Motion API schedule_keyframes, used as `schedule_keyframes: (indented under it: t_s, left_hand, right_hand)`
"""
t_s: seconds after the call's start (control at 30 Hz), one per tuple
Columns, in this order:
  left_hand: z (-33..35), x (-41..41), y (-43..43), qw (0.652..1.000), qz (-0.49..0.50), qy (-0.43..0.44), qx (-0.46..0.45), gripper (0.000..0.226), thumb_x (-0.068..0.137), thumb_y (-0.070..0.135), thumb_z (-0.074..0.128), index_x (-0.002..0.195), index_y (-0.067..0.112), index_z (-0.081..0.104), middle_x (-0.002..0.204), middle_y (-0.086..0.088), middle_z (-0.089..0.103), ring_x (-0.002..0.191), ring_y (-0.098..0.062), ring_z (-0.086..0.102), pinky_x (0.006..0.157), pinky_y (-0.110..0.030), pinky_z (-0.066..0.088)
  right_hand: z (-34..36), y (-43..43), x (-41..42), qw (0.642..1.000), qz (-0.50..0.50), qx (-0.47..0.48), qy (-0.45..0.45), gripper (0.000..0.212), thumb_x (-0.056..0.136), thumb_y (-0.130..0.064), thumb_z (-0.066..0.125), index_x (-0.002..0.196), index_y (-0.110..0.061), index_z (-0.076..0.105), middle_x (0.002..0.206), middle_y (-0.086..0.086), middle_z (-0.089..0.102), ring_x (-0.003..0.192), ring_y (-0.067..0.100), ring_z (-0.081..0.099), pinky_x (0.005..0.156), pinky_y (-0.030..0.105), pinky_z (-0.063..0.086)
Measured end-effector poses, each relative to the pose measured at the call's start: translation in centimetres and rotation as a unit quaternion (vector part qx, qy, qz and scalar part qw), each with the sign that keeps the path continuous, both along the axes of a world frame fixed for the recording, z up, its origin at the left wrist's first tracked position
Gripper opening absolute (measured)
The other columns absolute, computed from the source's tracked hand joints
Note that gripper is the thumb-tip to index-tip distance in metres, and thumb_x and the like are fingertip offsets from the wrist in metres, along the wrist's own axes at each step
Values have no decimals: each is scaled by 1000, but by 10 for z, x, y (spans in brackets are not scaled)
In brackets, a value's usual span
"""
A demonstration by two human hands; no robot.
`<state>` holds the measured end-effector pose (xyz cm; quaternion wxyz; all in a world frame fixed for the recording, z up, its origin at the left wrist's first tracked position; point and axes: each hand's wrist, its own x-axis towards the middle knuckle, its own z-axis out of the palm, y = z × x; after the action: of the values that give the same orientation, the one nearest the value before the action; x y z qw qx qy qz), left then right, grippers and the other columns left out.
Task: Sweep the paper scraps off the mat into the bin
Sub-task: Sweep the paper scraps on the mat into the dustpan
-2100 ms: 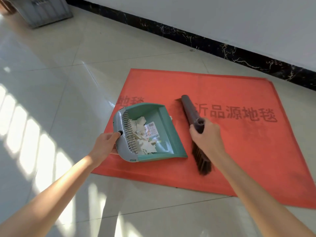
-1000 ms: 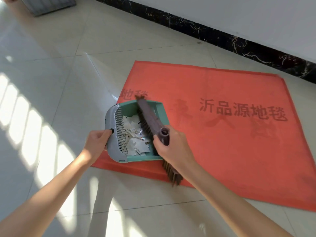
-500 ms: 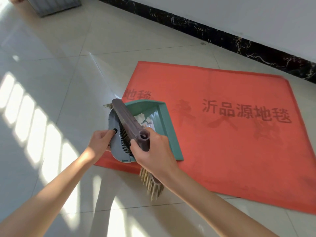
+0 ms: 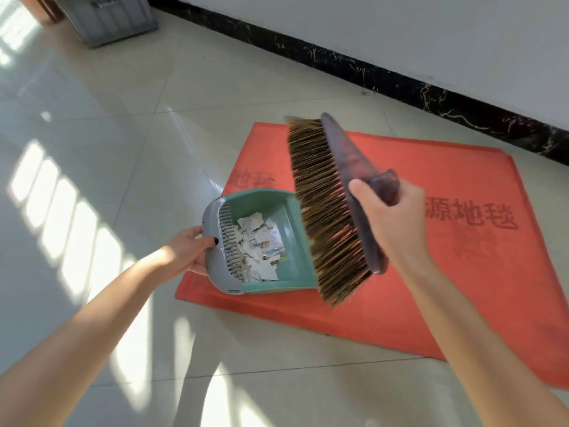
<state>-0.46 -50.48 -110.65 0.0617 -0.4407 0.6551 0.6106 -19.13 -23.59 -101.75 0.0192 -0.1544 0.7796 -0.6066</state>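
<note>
A red mat [image 4: 446, 272] with dark printed characters lies on the tiled floor. On its left corner sits a green dustpan [image 4: 292, 229] with a grey comb edge, and white paper scraps [image 4: 261, 251] are piled inside. My left hand [image 4: 187, 251] grips the grey rear edge of the dustpan. My right hand [image 4: 391, 223] grips the dark neck of a brush head [image 4: 326, 211], raised in the air above the pan's right side, bristles turned left and toward me. A grey bin [image 4: 107, 16] stands at the far top left.
A white wall with a black marble skirting [image 4: 400, 75] runs behind the mat. Pale floor tiles [image 4: 123, 118] with bright sunlight stripes spread to the left and in front. A brown piece of furniture shows beside the bin.
My right hand has lifted the brush from the pan's grey rear edge, swung it up and right, and turned its bristles into view. The dustpan and my left hand stay in place.
</note>
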Motion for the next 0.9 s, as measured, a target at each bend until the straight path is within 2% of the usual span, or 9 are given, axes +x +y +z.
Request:
schedule_keyframes:
  t_s: [0.1,0.23,0.33,0.4,0.53,0.67,0.7,0.8,0.9]
  left_hand:
    - [12,-3,7,1000,-3,21,-18,30,97,4,45,125,3,57,109,-19,70,81,-37,72,65,-46,61]
    - [32,-6,4,998,14,51,-35,29,99,5,44,124,2,57,110,-19,70,83,-37,72,66,-45,61]
    - [58,-16,-1,995,25,84,-42,29,98,5,45,122,1,59,116,-19,68,81,-35,72,66,-42,62]
    - [81,-26,-6,993,14,105,-51,29,98,6,44,122,2,60,119,-19,67,79,-34,72,65,-39,61]
    - [125,-49,-9,987,-25,144,-61,31,98,6,42,124,0,59,117,-16,67,79,-34,72,63,-37,60]
    - [160,-75,-8,985,-15,160,-65,30,97,2,42,121,-2,58,110,-16,66,66,-29,73,56,-35,59]
    - [170,-82,-9,985,-16,161,-65,31,97,2,42,123,-2,57,111,-16,66,65,-28,73,56,-35,59]
    - [210,-100,-11,986,-10,153,-66,33,97,4,43,127,-2,55,113,-15,66,63,-27,73,54,-34,59]
    - [276,-111,-7,987,-21,148,-60,32,97,5,43,126,2,56,109,-11,68,67,-27,73,56,-35,59]
  right_hand:
    - [8,18,-28,999,-47,-1,13,30,78,-22,71,69,1,55,66,4,50,62,11,47,55,30,44]
    - [18,41,-51,996,-72,42,33,25,79,-28,70,80,-4,63,73,4,60,68,14,60,65,34,53]
    - [23,53,-61,993,-76,81,39,21,79,-31,68,81,-10,62,75,2,63,74,19,65,68,37,55]
    - [31,56,-64,991,-76,96,47,22,81,-32,68,83,-10,62,78,2,63,76,19,65,67,33,52]
    - [53,52,-66,991,-47,105,67,21,83,-29,70,85,-10,62,73,-1,61,65,10,56,56,23,44]
    - [84,43,-76,991,-34,97,87,18,82,-27,71,76,-12,62,70,1,62,65,15,57,60,27,46]
    - [96,41,-79,991,-30,92,88,18,82,-26,71,74,-14,61,68,-2,60,64,13,57,60,26,46]
    - [145,32,-87,991,-24,91,94,21,83,-25,70,68,-21,56,62,-11,55,56,0,53,51,9,38]
    - [212,26,-97,990,-25,104,86,24,82,-28,69,69,-14,55,60,-10,51,55,5,49,50,13,35]
